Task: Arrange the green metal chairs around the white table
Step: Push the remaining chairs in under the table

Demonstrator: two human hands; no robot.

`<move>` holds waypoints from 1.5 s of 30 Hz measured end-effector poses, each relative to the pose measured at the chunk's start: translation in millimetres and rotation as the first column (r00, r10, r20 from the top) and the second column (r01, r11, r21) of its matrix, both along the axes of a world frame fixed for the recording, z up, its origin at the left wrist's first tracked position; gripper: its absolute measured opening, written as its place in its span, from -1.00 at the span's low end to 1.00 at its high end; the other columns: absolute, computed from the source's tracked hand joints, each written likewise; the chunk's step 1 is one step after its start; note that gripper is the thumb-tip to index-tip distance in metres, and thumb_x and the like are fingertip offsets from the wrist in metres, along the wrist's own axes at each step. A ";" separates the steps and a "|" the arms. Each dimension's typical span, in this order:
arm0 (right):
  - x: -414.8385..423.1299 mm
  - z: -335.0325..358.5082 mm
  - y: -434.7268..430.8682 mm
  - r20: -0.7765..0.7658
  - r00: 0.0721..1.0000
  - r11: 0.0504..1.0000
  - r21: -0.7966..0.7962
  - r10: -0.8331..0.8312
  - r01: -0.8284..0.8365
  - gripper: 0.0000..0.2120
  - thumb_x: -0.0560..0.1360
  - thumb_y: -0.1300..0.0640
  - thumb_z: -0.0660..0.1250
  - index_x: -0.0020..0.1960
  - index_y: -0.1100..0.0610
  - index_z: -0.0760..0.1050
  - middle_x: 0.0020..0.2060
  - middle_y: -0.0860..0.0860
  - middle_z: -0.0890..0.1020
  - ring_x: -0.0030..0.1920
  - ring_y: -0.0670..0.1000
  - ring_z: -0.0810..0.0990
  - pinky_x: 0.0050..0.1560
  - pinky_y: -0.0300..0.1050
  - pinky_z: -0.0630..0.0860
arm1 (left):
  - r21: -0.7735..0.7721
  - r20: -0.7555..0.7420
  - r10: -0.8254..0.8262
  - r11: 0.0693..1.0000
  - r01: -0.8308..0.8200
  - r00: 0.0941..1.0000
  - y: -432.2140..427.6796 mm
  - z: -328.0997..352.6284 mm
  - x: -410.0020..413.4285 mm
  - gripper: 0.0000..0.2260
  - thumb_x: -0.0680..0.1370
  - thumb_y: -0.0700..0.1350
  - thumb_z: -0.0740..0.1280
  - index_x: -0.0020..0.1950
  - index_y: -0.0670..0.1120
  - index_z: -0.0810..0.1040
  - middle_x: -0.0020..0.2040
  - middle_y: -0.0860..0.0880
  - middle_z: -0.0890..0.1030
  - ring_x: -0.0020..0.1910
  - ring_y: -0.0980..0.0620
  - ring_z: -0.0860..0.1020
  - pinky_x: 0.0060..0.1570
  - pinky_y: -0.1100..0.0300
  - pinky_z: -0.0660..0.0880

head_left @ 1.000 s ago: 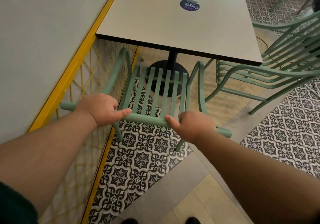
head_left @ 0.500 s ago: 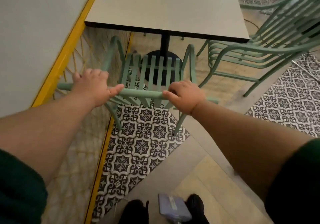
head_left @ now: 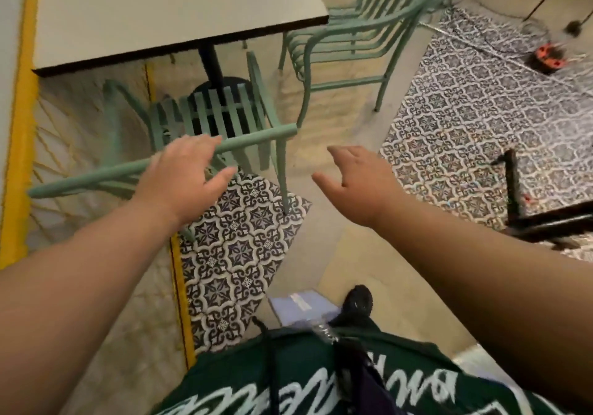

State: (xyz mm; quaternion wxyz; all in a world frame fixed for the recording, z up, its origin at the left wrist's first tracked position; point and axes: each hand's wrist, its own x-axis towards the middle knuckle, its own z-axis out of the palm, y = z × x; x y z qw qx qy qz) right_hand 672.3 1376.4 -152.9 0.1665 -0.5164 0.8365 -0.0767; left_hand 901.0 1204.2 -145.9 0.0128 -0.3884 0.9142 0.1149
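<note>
A green metal chair (head_left: 221,116) stands with its slatted seat tucked under the near edge of the white table (head_left: 167,10). Its top back rail runs across the lower left. My left hand (head_left: 183,174) lies over that rail with fingers spread and relaxed, not gripping it. My right hand (head_left: 356,180) hovers open to the right of the chair, clear of the rail. A stack of green chairs (head_left: 362,26) stands at the table's right side.
A grey wall with a yellow strip (head_left: 19,126) runs along the left. Patterned floor tiles (head_left: 481,119) lie to the right, with a black frame (head_left: 539,215) and an orange object (head_left: 545,58) on them. My feet and a small grey box (head_left: 301,308) are below.
Both hands gripped the chair's back rail before; now both have let go. The right hand has moved off to the right, and the view has swung right and down.
</note>
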 end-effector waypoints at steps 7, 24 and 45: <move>-89.7 27.7 77.2 -0.013 0.983 0.983 -0.011 -0.181 0.181 -0.34 0.64 -0.26 0.15 0.56 0.16 0.32 0.41 0.16 0.52 0.41 0.20 0.43 0.43 0.10 0.35 | -0.048 -0.012 -0.203 0.978 0.202 0.979 39.0 18.6 -126.3 -0.40 0.61 0.28 0.14 0.60 0.04 0.27 0.55 -0.01 0.38 0.53 -0.07 0.30 0.47 -0.20 0.29; -262.8 70.4 110.5 -0.039 0.951 0.952 -0.017 -0.306 0.305 -0.40 0.64 -0.23 0.17 0.50 0.17 0.38 0.33 0.16 0.57 0.35 0.18 0.49 0.36 0.11 0.41 | -0.084 -0.051 -0.352 0.934 0.347 0.935 36.2 59.1 -324.9 -0.35 0.57 0.32 0.06 0.58 0.03 0.31 0.52 -0.01 0.43 0.50 -0.05 0.36 0.45 -0.12 0.36; -395.9 81.3 -39.4 -0.002 0.906 0.903 -0.077 -0.424 0.422 -0.47 0.65 -0.21 0.18 0.43 0.13 0.44 0.29 0.11 0.60 0.30 0.15 0.53 0.32 0.11 0.45 | -0.076 -0.010 -0.498 0.865 0.496 0.867 -129.2 73.7 -508.8 -0.32 0.53 0.34 0.01 0.58 0.06 0.33 0.52 0.02 0.43 0.50 -0.02 0.36 0.43 -0.11 0.38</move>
